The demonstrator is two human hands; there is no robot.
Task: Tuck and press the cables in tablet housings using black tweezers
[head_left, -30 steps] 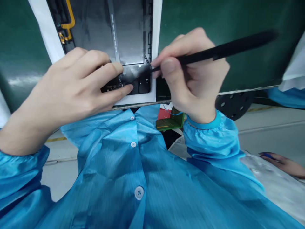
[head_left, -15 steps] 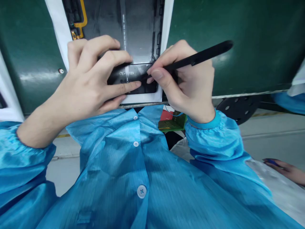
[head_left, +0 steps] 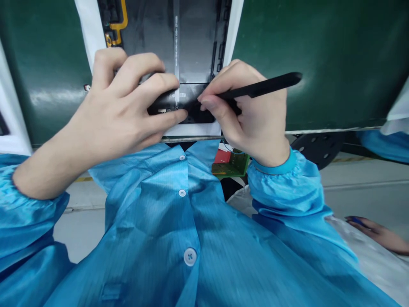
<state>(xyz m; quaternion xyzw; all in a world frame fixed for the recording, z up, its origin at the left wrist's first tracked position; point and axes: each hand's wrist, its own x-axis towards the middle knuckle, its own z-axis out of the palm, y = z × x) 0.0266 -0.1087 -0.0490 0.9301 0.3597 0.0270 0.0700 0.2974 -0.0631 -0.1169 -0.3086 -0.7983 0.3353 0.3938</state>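
Note:
An opened tablet-like device lies on white sheeting, its dark inner side up, with a pale printed strip down its middle and an orange flex cable at its left side. My left hand rests over its lower left part, fingers spread and bent, the index fingertip against the black bottom section. My right hand pinches a slim black pen-shaped tool between thumb and fingers. Its rounded end points up right; its working tip is hidden near my fingertips at the device's lower right.
The green table top ends just below the device. Another white sheet lies at the left. Below the edge are a green box-like object with red in it and a black round stool seat. Another person's hand shows at right.
The device appears slightly further right in view. My right hand's tool has tilted flatter, its rear end lower and further left. My left index finger stays on the bottom section.

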